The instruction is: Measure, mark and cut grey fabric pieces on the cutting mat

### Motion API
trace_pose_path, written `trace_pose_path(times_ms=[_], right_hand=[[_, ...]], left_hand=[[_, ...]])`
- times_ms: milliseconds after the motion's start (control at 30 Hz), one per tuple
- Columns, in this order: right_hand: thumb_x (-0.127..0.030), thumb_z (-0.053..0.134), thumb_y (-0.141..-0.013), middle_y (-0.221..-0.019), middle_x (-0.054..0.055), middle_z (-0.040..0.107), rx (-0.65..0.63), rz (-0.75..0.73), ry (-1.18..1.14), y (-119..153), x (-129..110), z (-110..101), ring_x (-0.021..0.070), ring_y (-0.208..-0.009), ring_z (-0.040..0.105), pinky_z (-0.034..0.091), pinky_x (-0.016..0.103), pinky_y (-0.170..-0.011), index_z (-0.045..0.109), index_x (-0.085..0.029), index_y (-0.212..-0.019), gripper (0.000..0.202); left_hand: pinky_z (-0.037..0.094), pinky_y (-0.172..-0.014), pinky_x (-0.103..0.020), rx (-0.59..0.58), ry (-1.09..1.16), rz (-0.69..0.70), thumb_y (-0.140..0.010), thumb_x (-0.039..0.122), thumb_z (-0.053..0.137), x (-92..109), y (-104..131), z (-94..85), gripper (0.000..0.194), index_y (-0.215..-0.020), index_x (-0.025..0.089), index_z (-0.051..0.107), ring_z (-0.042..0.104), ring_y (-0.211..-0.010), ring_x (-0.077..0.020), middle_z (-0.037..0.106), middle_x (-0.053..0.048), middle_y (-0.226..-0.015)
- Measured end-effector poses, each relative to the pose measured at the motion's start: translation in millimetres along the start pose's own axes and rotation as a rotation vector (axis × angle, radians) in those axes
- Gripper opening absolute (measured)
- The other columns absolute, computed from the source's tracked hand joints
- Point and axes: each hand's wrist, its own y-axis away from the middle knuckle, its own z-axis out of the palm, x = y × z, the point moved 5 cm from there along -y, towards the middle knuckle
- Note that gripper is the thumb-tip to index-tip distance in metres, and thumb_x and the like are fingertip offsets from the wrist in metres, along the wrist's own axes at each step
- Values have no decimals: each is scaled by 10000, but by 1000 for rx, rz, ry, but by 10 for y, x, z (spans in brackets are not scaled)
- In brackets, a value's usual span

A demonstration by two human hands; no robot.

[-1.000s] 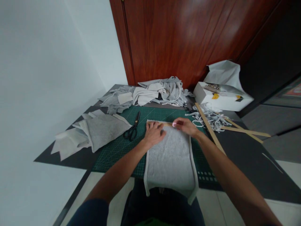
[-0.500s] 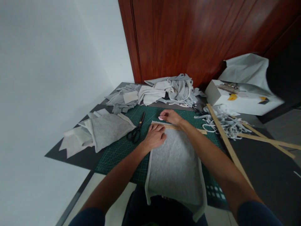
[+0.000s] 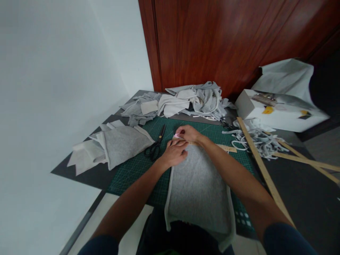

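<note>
Head: left hand [image 3: 174,153] open over ruler [image 3: 228,148], right hand [image 3: 189,133] pinched around pink piece [image 3: 176,135].

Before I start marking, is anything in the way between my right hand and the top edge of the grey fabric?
Nothing visible blocks the right hand at the far-left corner of the grey fabric; farther right, a wooden ruler lies across the edge.

a reddish-brown wooden door [image 3: 225,46] behind a white box [image 3: 281,111]
</note>
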Motion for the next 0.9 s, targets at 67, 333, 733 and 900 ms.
trace_pose_path(times_ms=[67,333,733,900], right_hand=[[-188,688,-837,-815,6,741,2,9,14,17,7,8,125,-742,631,473,227,-714,774,-159,-867,95],[-187,657,-893,-893,20,765,-1,-25,83,5,-27,71,144,-788,654,485,243,-736,814,-187,-979,179],[-161,688,-867,-905,28,811,-57,-18,176,75,6,-109,184,-835,713,519,271,-790,854,-206,-920,180],[-190,691,-899,-955,41,810,6,-48,209,12,-74,0,178,-850,706,516,258,-795,853,-197,-967,176]], left_hand=[[281,-1254,-582,-8,-3,13,-1010,296,454,-28,-4,27,550,-1552,341,531,376,-1526,-296,557,-16,-1594],[227,-1280,-623,-25,-15,24,-975,259,462,-63,-7,104,611,-1584,303,484,277,-1579,-335,469,-25,-1661],[215,-1285,-606,-14,-10,28,-954,258,457,-24,-14,67,611,-1560,307,508,326,-1546,-312,490,-19,-1641],[205,-1290,-619,-28,-17,20,-959,273,455,-22,-15,66,612,-1569,299,499,276,-1571,-335,468,-19,-1658]])
